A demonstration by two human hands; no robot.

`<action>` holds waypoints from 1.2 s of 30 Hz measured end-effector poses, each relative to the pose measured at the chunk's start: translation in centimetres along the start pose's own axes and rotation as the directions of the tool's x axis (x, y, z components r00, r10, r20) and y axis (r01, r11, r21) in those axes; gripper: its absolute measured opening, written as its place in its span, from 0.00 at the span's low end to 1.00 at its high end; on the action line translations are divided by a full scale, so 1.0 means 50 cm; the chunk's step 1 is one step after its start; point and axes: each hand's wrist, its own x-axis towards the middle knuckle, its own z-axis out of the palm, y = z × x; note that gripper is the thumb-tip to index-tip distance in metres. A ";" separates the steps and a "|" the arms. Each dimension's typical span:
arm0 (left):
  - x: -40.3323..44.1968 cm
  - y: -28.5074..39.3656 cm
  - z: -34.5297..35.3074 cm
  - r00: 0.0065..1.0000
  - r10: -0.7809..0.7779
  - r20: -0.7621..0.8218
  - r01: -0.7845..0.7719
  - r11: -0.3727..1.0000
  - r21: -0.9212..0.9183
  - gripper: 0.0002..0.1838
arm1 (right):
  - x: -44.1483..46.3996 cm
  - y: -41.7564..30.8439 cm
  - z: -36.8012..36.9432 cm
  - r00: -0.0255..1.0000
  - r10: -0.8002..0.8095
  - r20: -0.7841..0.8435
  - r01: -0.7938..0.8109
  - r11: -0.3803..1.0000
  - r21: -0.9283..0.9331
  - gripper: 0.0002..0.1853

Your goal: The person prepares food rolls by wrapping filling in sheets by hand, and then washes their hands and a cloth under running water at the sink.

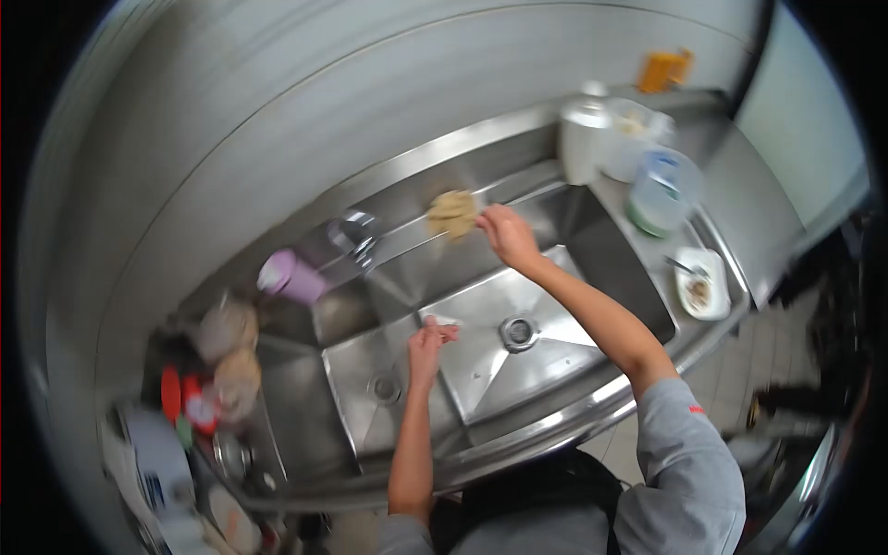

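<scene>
Just beside the tan cloth (452, 214), the right hand (508, 237) half-curls, contact unclear; the left hand (429, 350) hangs partly open. Blur hides any hold.

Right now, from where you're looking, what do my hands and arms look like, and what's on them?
Your left hand and right hand show no gloves, and both forearms are uncovered. The right sleeve is grey and short, with a small red marking, too blurred to read.
</scene>
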 end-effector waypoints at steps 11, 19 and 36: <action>-0.520 0.021 -0.327 0.853 0.064 -0.517 -0.151 0.980 -0.128 0.08 | -0.084 -0.306 0.233 0.820 -0.299 0.487 0.155 0.937 0.315 0.07; -0.919 0.025 -0.413 0.407 0.034 -0.913 0.004 0.999 0.039 0.10 | -0.240 -0.594 0.363 0.610 -0.569 0.552 0.173 0.775 0.607 0.11; -1.205 0.134 -1.208 0.626 0.448 -0.639 0.420 0.497 0.759 0.25 | -0.694 -1.432 0.744 0.323 -0.783 0.532 0.361 0.621 0.695 0.26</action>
